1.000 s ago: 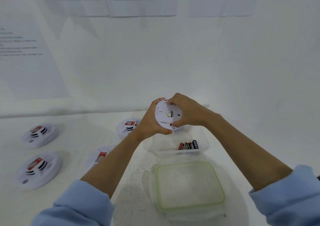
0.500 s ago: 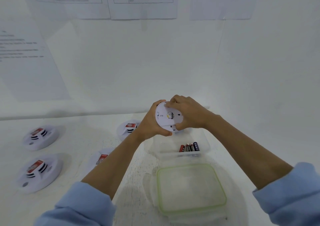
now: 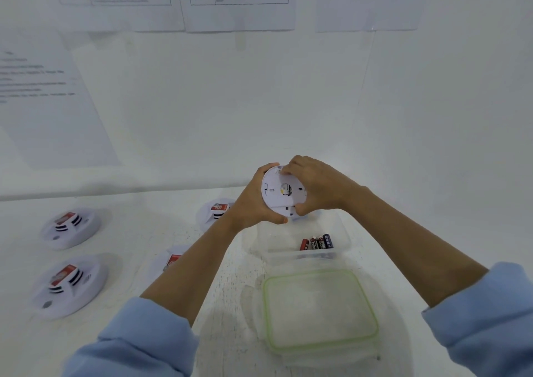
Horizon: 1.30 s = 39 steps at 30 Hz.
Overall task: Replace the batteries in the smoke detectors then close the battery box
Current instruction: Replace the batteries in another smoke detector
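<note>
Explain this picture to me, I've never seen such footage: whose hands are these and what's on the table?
No machine here: a person wears a camera on the head, so the view looks down at their own arms. The left hand and right hand together grip a round white smoke detector, lifted, its back toward the camera. Under it, on the white table, stands an open clear battery box with a few batteries inside; its green-rimmed lid lies nearer the camera. Four more detectors lie to the left, two partly hidden by the left arm.
</note>
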Each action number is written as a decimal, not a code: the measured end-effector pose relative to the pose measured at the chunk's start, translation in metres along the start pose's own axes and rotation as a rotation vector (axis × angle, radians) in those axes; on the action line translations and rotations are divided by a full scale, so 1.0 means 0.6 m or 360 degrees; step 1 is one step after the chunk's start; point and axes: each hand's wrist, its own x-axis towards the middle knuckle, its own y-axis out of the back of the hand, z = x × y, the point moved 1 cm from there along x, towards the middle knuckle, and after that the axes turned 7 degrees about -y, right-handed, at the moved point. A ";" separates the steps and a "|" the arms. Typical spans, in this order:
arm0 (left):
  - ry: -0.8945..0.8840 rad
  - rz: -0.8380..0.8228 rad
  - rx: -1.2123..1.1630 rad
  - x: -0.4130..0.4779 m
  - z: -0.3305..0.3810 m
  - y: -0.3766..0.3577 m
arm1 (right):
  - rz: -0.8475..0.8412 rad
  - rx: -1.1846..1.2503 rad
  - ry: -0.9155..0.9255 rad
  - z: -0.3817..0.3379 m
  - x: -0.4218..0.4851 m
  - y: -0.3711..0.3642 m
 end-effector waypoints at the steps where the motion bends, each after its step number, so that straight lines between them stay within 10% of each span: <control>1: 0.0001 -0.0003 0.0001 0.000 0.000 0.000 | -0.0003 -0.0032 0.0005 0.000 0.000 -0.001; 39: -0.0015 -0.0022 -0.0069 -0.016 0.010 -0.003 | -0.0114 0.0116 -0.0008 -0.004 -0.001 -0.002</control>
